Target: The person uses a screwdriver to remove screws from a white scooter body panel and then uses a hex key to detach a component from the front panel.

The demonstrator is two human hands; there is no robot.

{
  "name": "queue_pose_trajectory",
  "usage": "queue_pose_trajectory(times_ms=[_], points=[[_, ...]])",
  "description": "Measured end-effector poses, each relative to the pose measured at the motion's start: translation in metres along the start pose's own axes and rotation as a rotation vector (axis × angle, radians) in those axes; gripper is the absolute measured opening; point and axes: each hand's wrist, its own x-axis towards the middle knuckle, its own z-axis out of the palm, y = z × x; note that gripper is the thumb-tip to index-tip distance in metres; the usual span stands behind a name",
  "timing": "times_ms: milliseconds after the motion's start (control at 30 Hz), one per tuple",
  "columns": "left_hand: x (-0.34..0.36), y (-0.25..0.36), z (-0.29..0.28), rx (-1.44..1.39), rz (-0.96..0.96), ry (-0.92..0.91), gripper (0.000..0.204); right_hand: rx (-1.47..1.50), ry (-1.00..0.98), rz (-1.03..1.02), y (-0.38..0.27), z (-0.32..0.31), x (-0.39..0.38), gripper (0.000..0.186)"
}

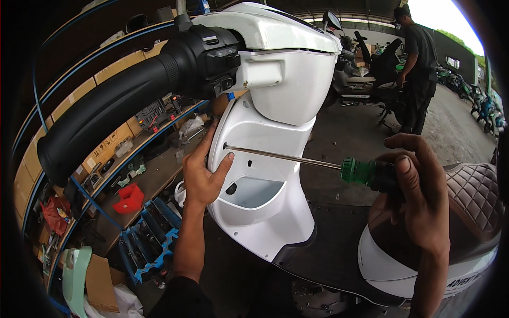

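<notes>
My right hand holds the green-and-black handle of a long screwdriver, index finger raised. Its steel shaft runs leftward, tip in a small hole at the left side of a white scooter front panel; the very tip is hidden. My left hand grips that panel's left edge, thumb on the inner face just under the tip, index finger stretched up along the rim, other fingers partly hidden. The panel has an open storage pocket. Above hang the white handlebar cover and a black grip.
A brown quilted seat is at right, the dark footboard below. Left are shelves with boxes, a red bin, blue-black parts and a pale green panel. A person stands behind among parked scooters.
</notes>
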Motion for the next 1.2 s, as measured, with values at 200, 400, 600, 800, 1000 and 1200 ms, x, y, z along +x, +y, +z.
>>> queue_pose_trajectory(times_ms=[200,400,600,800,1000,1200], points=[[-0.002,-0.002,-0.002,-0.011,0.007,-0.028,0.071,-0.175,0.042,-0.079,0.006,0.004,0.002,0.04],[0.021,-0.001,-0.007,-0.075,-0.022,-0.164,0.084,-0.34,0.067,-0.388,0.008,0.002,-0.003,0.046],[0.046,-0.003,-0.018,-0.209,-0.053,-0.345,0.098,-0.248,-0.034,-0.432,0.008,-0.002,-0.003,0.046],[0.046,-0.002,-0.018,-0.205,-0.022,-0.334,0.1,-0.159,-0.042,-0.433,0.008,-0.002,-0.001,0.046],[0.043,-0.004,-0.016,-0.245,-0.088,-0.325,0.098,-0.026,0.002,-0.046,0.001,-0.002,0.005,0.047],[0.042,-0.007,-0.015,-0.293,-0.055,-0.325,0.097,-0.128,0.02,-0.141,0.006,0.001,0.009,0.044]])
